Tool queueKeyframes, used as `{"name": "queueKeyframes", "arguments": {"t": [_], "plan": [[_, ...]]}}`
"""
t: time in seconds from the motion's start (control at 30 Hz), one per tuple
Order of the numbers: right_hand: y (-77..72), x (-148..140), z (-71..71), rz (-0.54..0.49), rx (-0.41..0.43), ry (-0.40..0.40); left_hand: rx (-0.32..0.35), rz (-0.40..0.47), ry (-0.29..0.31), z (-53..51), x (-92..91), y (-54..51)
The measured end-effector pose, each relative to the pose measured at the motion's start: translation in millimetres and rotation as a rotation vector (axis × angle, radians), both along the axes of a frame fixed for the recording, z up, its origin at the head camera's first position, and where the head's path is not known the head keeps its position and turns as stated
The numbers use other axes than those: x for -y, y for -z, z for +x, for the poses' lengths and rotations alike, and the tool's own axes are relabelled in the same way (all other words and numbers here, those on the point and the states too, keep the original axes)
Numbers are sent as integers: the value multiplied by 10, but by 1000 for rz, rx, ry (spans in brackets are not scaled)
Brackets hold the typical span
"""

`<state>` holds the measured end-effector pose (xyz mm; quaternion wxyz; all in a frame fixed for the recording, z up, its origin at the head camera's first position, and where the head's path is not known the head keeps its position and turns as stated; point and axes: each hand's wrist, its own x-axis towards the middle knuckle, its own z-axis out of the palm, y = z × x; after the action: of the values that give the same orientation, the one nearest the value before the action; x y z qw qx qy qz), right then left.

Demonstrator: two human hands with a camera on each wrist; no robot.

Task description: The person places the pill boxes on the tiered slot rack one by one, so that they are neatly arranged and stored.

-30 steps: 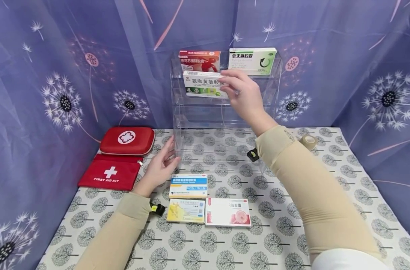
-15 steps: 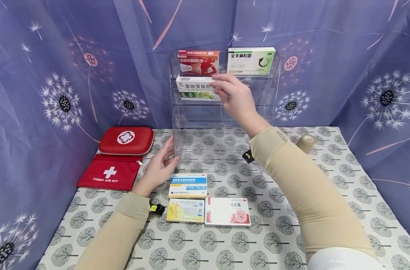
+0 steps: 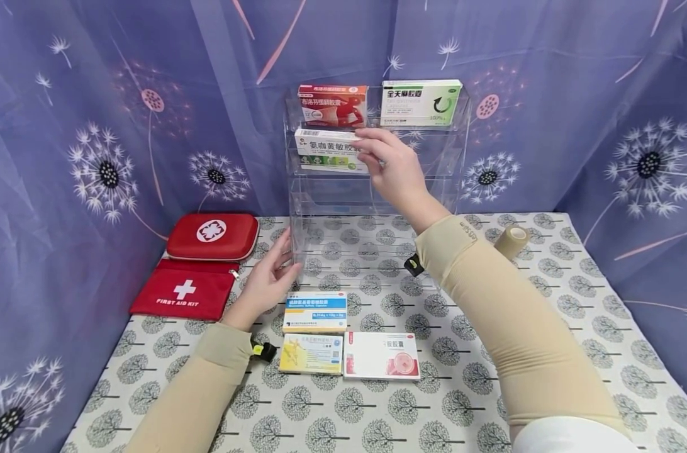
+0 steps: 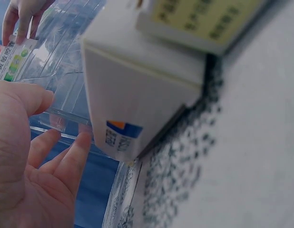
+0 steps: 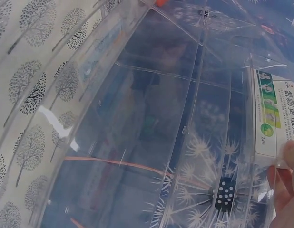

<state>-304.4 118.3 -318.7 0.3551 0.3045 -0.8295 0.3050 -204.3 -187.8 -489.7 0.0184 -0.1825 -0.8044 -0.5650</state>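
The white medicine box [image 3: 326, 151] lies just to the left of the right hand [image 3: 397, 167], which pinches its right end between thumb and fingers. Its long axis runs sideways, along the second tier of the clear rack [image 3: 343, 190], below the red box [image 3: 332, 107] and the green-and-white box [image 3: 421, 104]; whether its lower edge rests in the pocket is hard to tell through the plastic. The left hand [image 3: 267, 274] is farther off, thumb and fingers apart, touching the rack's lower left side. On the tree-print tabletop [image 3: 434, 415], a blue-striped box [image 3: 315, 313], a yellow box [image 3: 311, 353] and a pink-marked box [image 3: 382, 357] lie flat before the rack. A red case [image 3: 213, 236] and red pouch [image 3: 185, 289] sit left, a tape roll [image 3: 511, 242] right, a purple curtain [image 3: 264, 145] behind.
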Motion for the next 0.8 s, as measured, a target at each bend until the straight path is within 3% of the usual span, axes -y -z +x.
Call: {"name": "queueKeyframes", "arguments": {"t": [0.57,0.8], "plan": [[-38,3,78,-57,25,12,5,20,15,-12,0,-2],[-31,-67,135,-129,49,-2,20,3,4,-17,8,10]]}}
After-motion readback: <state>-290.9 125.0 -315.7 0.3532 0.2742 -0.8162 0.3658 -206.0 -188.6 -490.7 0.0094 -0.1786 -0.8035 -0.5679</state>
